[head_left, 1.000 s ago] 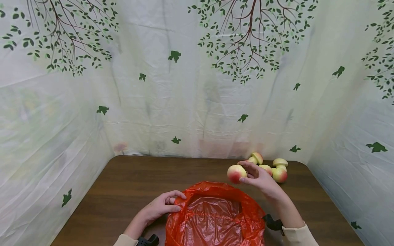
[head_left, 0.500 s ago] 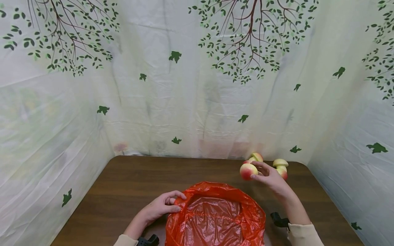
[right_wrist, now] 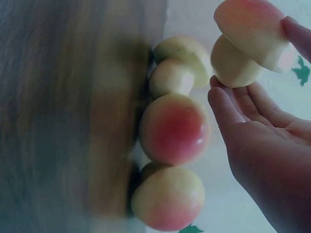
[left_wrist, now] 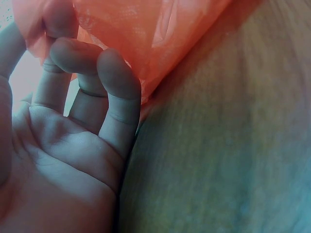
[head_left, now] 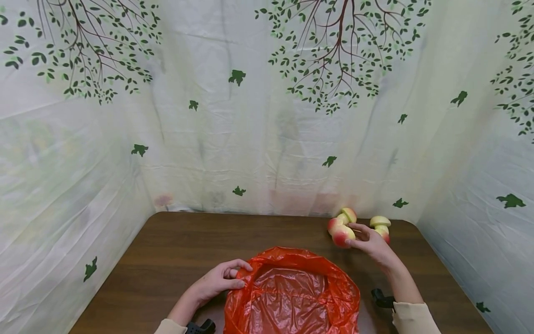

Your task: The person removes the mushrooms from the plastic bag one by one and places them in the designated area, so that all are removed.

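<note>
My left hand (head_left: 218,279) grips the left rim of a red plastic bag (head_left: 348,290), its fingers bent at the bag's edge in the left wrist view. The bag's mouth faces up. At the back right of the table, my right hand (head_left: 372,241) holds a toy-like mushroom (head_left: 343,235) with a pink-and-cream cap and pale stem. In the right wrist view, thumb and fingers lie on opposite sides of this mushroom (right_wrist: 250,31). Similar mushrooms stand close by: one with a pale cap (head_left: 380,221), another (head_left: 349,214) near the table's back edge. The hand partly hides others.
A brown wooden table (head_left: 200,236) carries everything. White curtain (head_left: 267,139) with printed branches and leaves encloses its back and sides. Black wrist devices sit below the left (head_left: 201,326) and right (head_left: 381,299) hands. In the right wrist view, several mushrooms (right_wrist: 174,130) stand in a row.
My right hand has moved right with the mushroom, away from above the bag's far rim and in among the other mushrooms. My left hand and the bag have stayed put.
</note>
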Motion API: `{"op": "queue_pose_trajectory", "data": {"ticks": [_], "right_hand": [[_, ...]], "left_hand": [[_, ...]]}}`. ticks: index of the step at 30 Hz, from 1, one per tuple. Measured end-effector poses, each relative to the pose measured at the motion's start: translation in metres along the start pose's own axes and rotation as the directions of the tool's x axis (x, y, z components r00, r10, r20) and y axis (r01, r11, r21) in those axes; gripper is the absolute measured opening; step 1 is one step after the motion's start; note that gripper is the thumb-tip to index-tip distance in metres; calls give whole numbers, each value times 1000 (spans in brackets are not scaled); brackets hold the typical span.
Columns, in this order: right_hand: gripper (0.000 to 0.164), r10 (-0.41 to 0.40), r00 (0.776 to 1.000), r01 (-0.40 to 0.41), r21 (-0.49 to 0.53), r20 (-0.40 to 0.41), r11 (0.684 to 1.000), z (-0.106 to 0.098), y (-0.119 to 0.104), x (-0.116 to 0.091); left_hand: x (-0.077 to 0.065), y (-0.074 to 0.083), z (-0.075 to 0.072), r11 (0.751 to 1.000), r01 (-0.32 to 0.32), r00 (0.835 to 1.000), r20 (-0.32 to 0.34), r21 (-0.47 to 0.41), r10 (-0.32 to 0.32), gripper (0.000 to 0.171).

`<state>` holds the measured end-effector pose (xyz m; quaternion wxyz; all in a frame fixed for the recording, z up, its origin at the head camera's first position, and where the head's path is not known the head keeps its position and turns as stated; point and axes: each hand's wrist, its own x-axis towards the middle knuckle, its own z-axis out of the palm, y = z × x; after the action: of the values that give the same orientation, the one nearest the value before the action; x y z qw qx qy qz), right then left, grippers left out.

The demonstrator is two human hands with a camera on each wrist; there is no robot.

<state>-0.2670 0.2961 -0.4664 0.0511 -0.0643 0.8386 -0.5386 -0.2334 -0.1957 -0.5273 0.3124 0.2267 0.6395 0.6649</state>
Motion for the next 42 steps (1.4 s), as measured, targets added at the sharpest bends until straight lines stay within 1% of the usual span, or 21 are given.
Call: {"op": "queue_pose_trajectory", "data": {"ticks": [3,7,10,14,19,23,27,30,36,42], "right_hand": [[73,3,1000,-3,-22,7,1000,-1,5,1],[75,18,1000,-18,-26,19,1000,-5,10,2],[74,31,999,-31,-14,11,999,-8,13,2],[73,30,1000,-29,-23,2,999,-12,15,2],[72,-2,1000,2,-35,6,999,-14,19,3],[73,-1,1000,1,-49,6,999,-14,23,5],[73,-12,1000,10,-89,-17,996,-13,27,5],[72,-26,999,23,-99,-29,995,-13,31,5],[73,-4,999,0,-89,-48,996,-13,35,5],[74,16,999,-20,-96,-38,995,-13,36,5]], "left_hand": [[0,0,0,1000,-3,1000,3,-2,3,40],[-1,0,1,1000,-1,1000,4,-8,1,40],[-1,1,0,1000,5,1000,-1,-7,-5,39],[-1,1,0,1000,12,1000,-8,-3,-12,40],[-1,1,-1,1000,10,1000,-9,-3,-10,40],[-1,0,-1,1000,9,1000,-9,-4,-9,40],[-1,-1,-1,1000,15,1000,-14,-2,-15,41],[-1,-1,-1,1000,19,1000,-18,1,-19,41],[0,-1,-1,1000,17,1000,-12,4,-17,41],[0,-1,-1,1000,15,1000,-12,10,-15,40]]}}
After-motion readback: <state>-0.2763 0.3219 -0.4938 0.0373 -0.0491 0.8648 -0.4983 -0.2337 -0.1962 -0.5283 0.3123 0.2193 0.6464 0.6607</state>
